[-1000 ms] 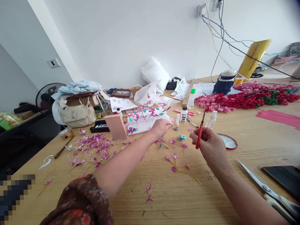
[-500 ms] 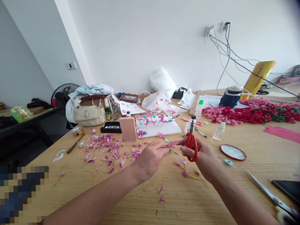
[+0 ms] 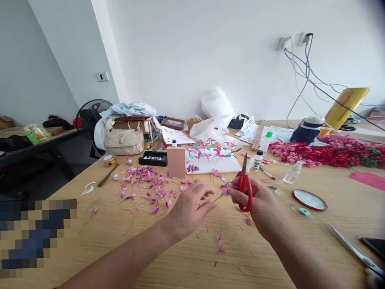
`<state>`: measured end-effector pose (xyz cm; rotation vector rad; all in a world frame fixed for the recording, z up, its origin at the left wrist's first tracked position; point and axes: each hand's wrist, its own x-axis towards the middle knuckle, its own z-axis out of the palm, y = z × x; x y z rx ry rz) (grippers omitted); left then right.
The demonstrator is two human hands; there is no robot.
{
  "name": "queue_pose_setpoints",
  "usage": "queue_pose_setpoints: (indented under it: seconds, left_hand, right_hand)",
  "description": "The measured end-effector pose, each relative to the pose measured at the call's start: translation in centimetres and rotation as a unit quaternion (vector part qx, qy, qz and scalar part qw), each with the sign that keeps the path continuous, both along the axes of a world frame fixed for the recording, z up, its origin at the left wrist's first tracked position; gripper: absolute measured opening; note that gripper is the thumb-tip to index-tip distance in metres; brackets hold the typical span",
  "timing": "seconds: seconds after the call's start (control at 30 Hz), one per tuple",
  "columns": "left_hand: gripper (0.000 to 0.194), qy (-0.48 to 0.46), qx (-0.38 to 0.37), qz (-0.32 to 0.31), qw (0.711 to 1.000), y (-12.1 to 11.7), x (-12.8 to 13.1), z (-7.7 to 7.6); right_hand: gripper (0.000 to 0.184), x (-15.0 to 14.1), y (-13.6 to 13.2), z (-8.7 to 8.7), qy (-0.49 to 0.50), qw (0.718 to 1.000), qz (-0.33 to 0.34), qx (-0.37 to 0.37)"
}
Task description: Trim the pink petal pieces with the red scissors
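The right hand (image 3: 257,203) is closed around small red scissors (image 3: 243,181). The loops are smooth and round, and the dark, thin blades point up toward the far edge of the table (image 3: 97,236). That hand's thumb and finger also pinch a pink flower (image 3: 225,193) with a thin yellow stem, held above the middle of the table. The left hand (image 3: 191,207) is right beside the stem's end with its thumb and fingers apart; I can't tell if it touches the stem.

The table is smooth wood with fine lines. Toward its left edge lies a messy heap of thin pink petals (image 3: 146,177), with a long brown stick (image 3: 107,176) next to it. Behind the hands stands a flat tan block (image 3: 176,162) with square corners. Beside it is a long white block (image 3: 226,165) with pink and green flowers on wiry stems. Bumpy pink and red bunches (image 3: 331,152) lie near the far right corner. Nearer the right edge are a round, red-rimmed lid (image 3: 309,199) and big shiny metal scissors (image 3: 354,246).
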<state>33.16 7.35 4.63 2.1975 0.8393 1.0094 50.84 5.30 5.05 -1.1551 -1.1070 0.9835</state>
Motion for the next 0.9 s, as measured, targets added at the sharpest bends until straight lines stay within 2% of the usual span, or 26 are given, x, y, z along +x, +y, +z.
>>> queue_pose_setpoints:
  seconds: [0.07, 0.13, 0.3, 0.43, 0.6, 0.8, 0.9]
  left_hand:
    - [0.018, -0.074, -0.132, 0.003, 0.989, -0.4, -0.3, 0.3]
    - [0.017, -0.120, -0.215, -0.013, 0.969, -0.7, -0.5, 0.3]
    - [0.010, -0.184, -0.284, -0.018, 0.941, -1.6, -0.8, -0.1]
    - [0.011, -0.202, -0.307, -0.003, 0.930, -2.4, -1.2, 0.0]
    - [0.017, -0.182, -0.266, 0.029, 0.946, -3.1, -1.5, 0.2]
    - [0.013, -0.171, -0.223, 0.018, 0.960, -3.3, -1.5, -0.2]
    - [0.007, -0.186, -0.236, 0.006, 0.954, -3.4, -1.5, -0.2]
  right_hand:
    - [0.030, -0.8, -0.5, 0.1, 0.000, 1.000, 0.012, -0.004]
    - [0.029, -1.6, -0.9, 0.2, 0.000, 1.000, 0.023, -0.007]
    - [0.031, -3.4, -1.8, 0.3, 0.007, 0.999, 0.043, -0.005]
    - [0.028, -4.0, -2.4, 0.4, 0.019, 0.998, 0.064, -0.013]
    - [0.028, -4.0, -3.0, 0.7, 0.021, 0.997, 0.064, -0.027]
    - [0.028, -3.9, -3.4, 0.7, 0.042, 0.996, 0.072, -0.024]
    - [0.028, -3.8, -3.4, 0.7, 0.039, 0.996, 0.075, -0.022]
